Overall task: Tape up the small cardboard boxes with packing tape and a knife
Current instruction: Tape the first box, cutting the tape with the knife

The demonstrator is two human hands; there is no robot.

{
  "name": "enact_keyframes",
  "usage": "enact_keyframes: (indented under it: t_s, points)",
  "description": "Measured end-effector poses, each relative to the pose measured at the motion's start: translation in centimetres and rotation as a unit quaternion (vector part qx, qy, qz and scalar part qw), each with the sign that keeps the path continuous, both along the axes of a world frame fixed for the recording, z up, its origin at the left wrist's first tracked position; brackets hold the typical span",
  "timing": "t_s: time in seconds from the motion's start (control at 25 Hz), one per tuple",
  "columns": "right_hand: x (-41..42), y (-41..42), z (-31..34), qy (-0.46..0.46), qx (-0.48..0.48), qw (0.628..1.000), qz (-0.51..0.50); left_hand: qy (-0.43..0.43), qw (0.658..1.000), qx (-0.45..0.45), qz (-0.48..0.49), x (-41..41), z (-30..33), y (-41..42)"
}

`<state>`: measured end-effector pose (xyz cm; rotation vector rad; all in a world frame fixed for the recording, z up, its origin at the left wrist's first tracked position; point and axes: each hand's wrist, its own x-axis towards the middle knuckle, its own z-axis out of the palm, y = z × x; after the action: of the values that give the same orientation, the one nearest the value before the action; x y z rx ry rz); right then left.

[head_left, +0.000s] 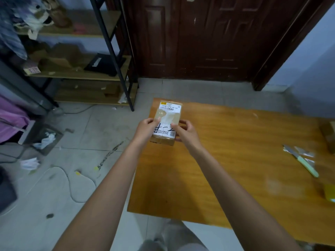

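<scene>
Grey floor tiles [101, 134] and a dark wooden door [199, 37] frame the scene, with an orange-brown wooden table [226, 160] filling the lower right. A small cardboard box [167, 122] is held above the table's far left corner, gripped from both sides: the left hand [146, 130] is curled round its left edge, and the right hand [186, 132] is wrapped round its right edge, thumb laid on the top face. Its labelled top is turned toward the camera, probably so that the seams can be checked or the box set down squarely for taping. A knife [301, 160] with a pale green handle is left well apart on the right of the table, beside scraps of clear tape, within reach of the right hand. Another cardboard box [329, 136] is partly cut off at the right edge. No tape roll can be made out for certain; a yellow object [329, 193] at the right edge is too blurred to name.

Much bare tabletop is offered between the box and the knife. To the left, the table edge lies close beneath the box, so a set-down there would risk overhang. A metal shelf rack [116, 57] stands off to the left.
</scene>
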<state>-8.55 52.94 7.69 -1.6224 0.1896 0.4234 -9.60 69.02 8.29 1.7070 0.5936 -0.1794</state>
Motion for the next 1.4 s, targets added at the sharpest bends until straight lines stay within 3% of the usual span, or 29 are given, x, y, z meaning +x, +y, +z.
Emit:
enact_keyframes:
  t_s: [0.2,0.48,0.92,1.2,1.4]
  points:
    - [5.9,2.9,-3.2,-0.002,-0.063,0.998,-0.004,0.022,0.997,0.029,0.069,5.8,-3.9,2.3]
    - [11.4,5.3,-8.2,-0.001,-0.167,0.986,-0.028,0.070,0.997,0.002,0.027,10.8,-8.8,3.0]
    - [13.3,6.7,-12.0,0.035,-0.159,0.987,0.008,0.086,0.996,-0.033,0.002,12.2,-11.9,4.7]
    - [13.1,4.4,-10.1,0.030,-0.183,0.982,0.025,0.072,0.996,0.007,0.051,12.2,-9.8,4.6]
    - [14.2,0.2,-5.5,-0.017,-0.205,0.978,0.022,0.024,0.996,0.056,0.064,13.4,-4.3,3.1]
